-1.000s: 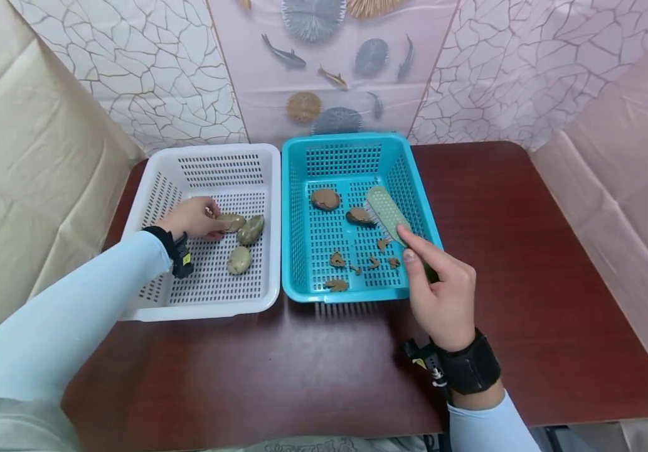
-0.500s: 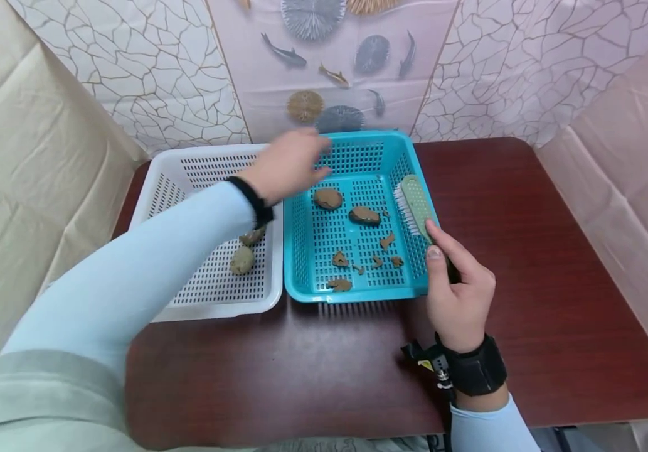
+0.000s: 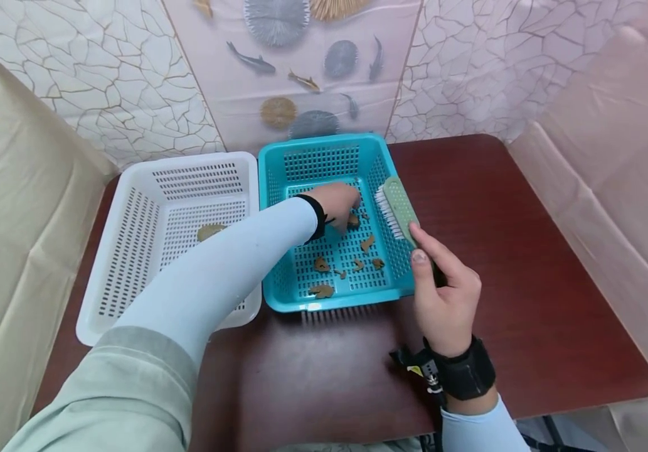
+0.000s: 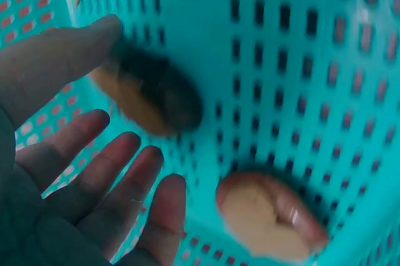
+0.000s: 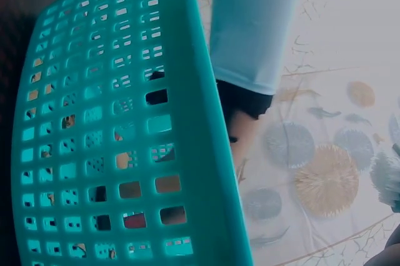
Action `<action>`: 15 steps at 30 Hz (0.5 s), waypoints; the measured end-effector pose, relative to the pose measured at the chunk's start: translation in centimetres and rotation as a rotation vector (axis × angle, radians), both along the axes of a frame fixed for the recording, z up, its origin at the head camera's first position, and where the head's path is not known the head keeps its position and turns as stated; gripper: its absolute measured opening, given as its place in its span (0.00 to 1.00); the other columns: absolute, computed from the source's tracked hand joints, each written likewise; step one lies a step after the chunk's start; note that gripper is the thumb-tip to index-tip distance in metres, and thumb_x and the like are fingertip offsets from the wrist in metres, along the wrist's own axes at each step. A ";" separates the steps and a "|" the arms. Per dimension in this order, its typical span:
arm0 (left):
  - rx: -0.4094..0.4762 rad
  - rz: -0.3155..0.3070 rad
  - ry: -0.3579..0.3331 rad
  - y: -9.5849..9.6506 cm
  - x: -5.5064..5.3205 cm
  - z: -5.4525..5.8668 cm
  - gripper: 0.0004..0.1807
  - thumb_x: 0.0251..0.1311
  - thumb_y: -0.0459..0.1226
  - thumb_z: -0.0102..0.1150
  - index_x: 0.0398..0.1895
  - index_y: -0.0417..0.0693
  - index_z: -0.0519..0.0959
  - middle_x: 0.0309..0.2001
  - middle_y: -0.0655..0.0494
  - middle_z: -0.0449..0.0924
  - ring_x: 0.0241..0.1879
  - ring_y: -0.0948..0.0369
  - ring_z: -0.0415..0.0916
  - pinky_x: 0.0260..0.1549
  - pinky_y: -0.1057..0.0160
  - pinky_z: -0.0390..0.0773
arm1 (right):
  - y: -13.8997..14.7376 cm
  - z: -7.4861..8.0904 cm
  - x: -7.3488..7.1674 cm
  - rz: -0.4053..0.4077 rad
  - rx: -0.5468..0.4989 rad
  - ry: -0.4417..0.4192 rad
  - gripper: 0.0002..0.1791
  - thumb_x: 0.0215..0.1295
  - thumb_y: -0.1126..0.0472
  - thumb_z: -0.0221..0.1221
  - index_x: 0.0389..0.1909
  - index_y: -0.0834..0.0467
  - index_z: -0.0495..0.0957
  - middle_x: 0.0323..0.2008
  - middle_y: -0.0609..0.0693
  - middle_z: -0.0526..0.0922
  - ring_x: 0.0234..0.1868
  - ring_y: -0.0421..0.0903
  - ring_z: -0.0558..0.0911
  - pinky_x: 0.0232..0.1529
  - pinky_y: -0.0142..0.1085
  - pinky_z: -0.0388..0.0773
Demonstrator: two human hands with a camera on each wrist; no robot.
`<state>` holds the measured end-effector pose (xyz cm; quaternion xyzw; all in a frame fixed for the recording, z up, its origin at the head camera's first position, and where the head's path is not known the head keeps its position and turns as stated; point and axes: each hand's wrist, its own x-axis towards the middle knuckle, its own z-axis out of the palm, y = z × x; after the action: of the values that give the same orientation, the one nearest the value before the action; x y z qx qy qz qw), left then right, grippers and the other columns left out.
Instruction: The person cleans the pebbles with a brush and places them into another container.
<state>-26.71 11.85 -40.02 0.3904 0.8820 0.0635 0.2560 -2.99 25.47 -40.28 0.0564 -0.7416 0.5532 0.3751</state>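
My left hand [image 3: 336,202] reaches down into the turquoise basket [image 3: 324,306]. In the left wrist view its fingers are spread and hold nothing. The thumb overlaps a dark stone [image 4: 165,94] partly coated in brown mud, while a second muddy stone [image 4: 269,216] lies farther along the basket floor. My right hand [image 3: 446,292] grips a green scrub brush [image 3: 400,204] by its handle, over the basket's right rim. The white bristles face left. In the right wrist view, only the bristles [image 5: 387,178] show at the right edge.
Loose mud pieces [image 3: 321,290] are scattered over the front of the turquoise basket's floor. A white basket [image 3: 188,162] stands beside it on the left, with one stone [image 3: 209,231] showing past my left arm. The dark red table [image 3: 527,263] extends right.
My left hand has left the stones in the white basket, crossed rightward and lowered into the turquoise one. The brush was over a muddy stone, then moved right to the basket's side.
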 end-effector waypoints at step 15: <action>0.489 0.165 -0.023 -4.5 3.4 3.0 0.13 0.69 0.36 0.75 0.50 0.50 0.79 0.48 0.54 0.80 0.43 0.56 0.76 0.41 0.59 0.77 | -1.0 -0.1 0.0 0.033 0.004 -0.007 0.20 0.77 0.75 0.61 0.65 0.62 0.86 0.63 0.56 0.87 0.60 0.47 0.89 0.63 0.35 0.83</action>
<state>-23.28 7.38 -36.99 0.3669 0.8663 0.3000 0.1582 -2.94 24.44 -40.33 0.0675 -0.7431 0.5581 0.3631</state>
